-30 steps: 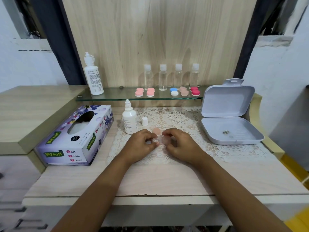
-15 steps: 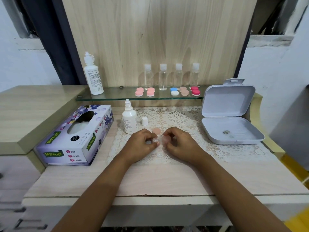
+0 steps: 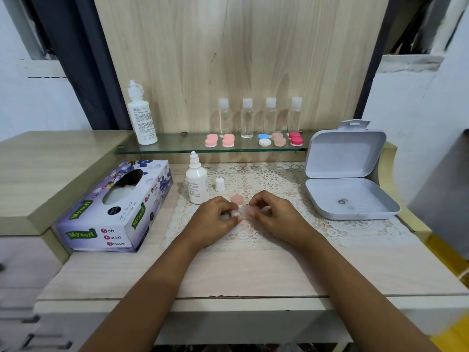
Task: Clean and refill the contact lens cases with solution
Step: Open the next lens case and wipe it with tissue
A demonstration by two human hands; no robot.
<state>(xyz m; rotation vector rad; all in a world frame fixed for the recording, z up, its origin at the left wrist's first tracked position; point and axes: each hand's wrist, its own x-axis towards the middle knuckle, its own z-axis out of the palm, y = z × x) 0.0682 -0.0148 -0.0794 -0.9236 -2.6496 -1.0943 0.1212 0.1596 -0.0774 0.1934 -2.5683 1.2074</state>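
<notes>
A small clear contact lens case [image 3: 243, 214] lies on the lace mat [image 3: 279, 224], held between both hands. My left hand [image 3: 215, 219] pinches its left end, and my right hand [image 3: 272, 215] curls its fingers round the right end, hiding most of it. A loose peach cap [image 3: 237, 199] lies just behind the hands. An uncapped white solution bottle [image 3: 197, 182] stands behind my left hand, its white cap [image 3: 219, 184] beside it.
A glass shelf [image 3: 177, 148] holds a tall white bottle [image 3: 141, 115], several clear bottles [image 3: 247, 118] and several coloured lens cases [image 3: 264, 141]. A tissue box [image 3: 114, 209] sits left. An open grey box [image 3: 347, 191] with small items sits right.
Both hands stay on the lens case; the fingers of my right hand have shifted slightly on its right end. Nothing else moved.
</notes>
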